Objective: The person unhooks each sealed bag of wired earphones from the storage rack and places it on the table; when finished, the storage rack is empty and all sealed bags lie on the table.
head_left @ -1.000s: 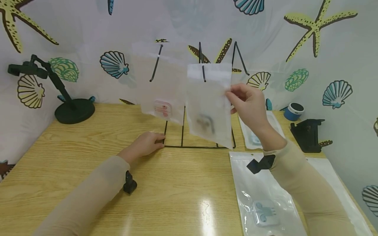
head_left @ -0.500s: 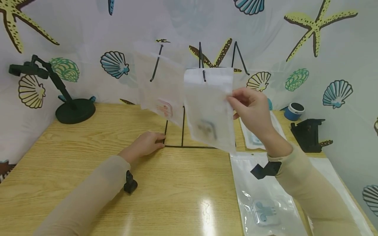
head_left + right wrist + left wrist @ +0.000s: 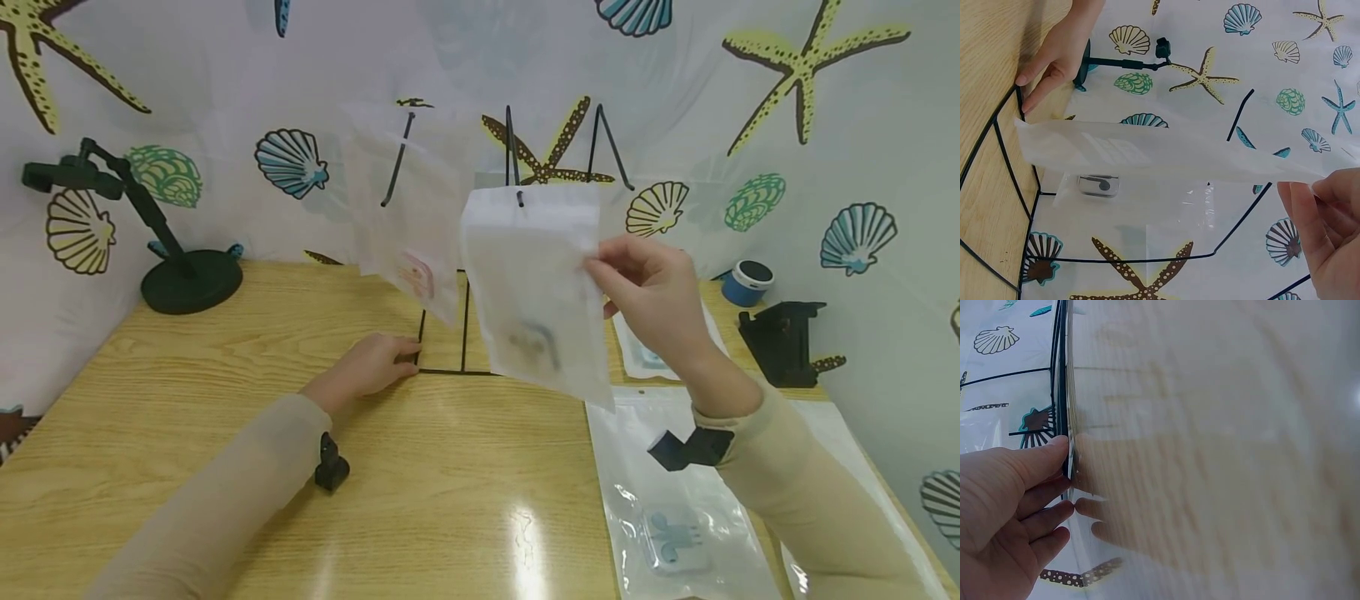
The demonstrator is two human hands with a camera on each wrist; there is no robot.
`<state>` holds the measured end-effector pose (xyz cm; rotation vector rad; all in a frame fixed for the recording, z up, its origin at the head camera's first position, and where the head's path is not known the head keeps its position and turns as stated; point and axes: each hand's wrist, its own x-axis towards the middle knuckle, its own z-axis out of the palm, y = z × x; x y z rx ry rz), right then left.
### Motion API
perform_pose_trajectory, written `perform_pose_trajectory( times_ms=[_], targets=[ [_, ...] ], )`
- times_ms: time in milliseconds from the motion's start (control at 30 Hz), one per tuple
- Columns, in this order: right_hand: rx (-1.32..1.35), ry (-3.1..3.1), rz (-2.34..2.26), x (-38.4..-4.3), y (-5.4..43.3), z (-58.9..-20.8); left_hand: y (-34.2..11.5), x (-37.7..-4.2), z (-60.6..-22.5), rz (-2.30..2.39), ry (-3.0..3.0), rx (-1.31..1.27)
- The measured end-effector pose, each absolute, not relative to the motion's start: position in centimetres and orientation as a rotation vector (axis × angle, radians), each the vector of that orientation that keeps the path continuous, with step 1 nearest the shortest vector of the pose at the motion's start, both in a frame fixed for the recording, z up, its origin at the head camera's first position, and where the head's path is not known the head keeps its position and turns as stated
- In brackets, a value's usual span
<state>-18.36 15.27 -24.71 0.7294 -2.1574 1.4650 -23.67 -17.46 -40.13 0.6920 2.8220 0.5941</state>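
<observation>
My right hand point(image 3: 652, 287) pinches the right edge of a white pouch point(image 3: 525, 258) between thumb and fingers. A dark shape shows faintly through the pouch's lower part. Just below its top edge, the tip of the middle black hook pokes through. Another white pouch point(image 3: 420, 183), with a pinkish case point(image 3: 417, 275) showing through, hangs on the left hook point(image 3: 397, 162). Thumb and fingers of my left hand point(image 3: 363, 364) hold the front left corner of the black wire rack point(image 3: 442, 372) at its base. In the left wrist view, the thumb point(image 3: 1050, 453) lies against the dark wire.
A clear-fronted pouch with blue earphones point(image 3: 675, 537) lies at the front right, and another pouch point(image 3: 636, 354) lies behind it. A black stand point(image 3: 780, 346) and a blue round object point(image 3: 746, 283) are at right. A dark green desk stand point(image 3: 187, 282) is at back left.
My right hand has drawn the pouch forward along the middle hook, toward me and slightly down, so less of the hook shows in front of it. My left hand stays at the rack's corner.
</observation>
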Motion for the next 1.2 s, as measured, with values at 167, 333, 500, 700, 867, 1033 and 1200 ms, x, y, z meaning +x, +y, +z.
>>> perform_pose_trajectory(
  times_ms=[167, 333, 500, 700, 867, 1033, 1200],
  targets=[
    [0.743, -2.144, 1.454, -17.7, 15.4, -24.5, -17.4, -23.7, -40.1, 0.593, 2.828, 0.699],
    [0.758, -2.147, 1.437, -17.2, 15.6, -24.3, -17.3, -23.7, -40.1, 0.587, 2.836, 0.705],
    [0.786, -2.141, 1.426, -16.8, 15.8, -24.3, -17.3, -23.5, -40.0, 0.581, 2.837, 0.699],
    [0.793, -2.157, 1.435, -16.2, 15.9, -24.3, -17.3, -23.5, -40.1, 0.575, 2.845, 0.709],
    [0.785, -2.170, 1.479, -15.5, 16.0, -24.6, -17.3, -23.5, -40.1, 0.569, 2.849, 0.721],
    [0.786, -2.195, 1.544, -15.0, 16.2, -25.1, -17.3, -23.5, -40.1, 0.571, 2.849, 0.710],
    [0.803, -2.231, 1.650, -14.4, 16.4, -26.0, -17.3, -23.6, -40.2, 0.571, 2.852, 0.704]
  ],
)
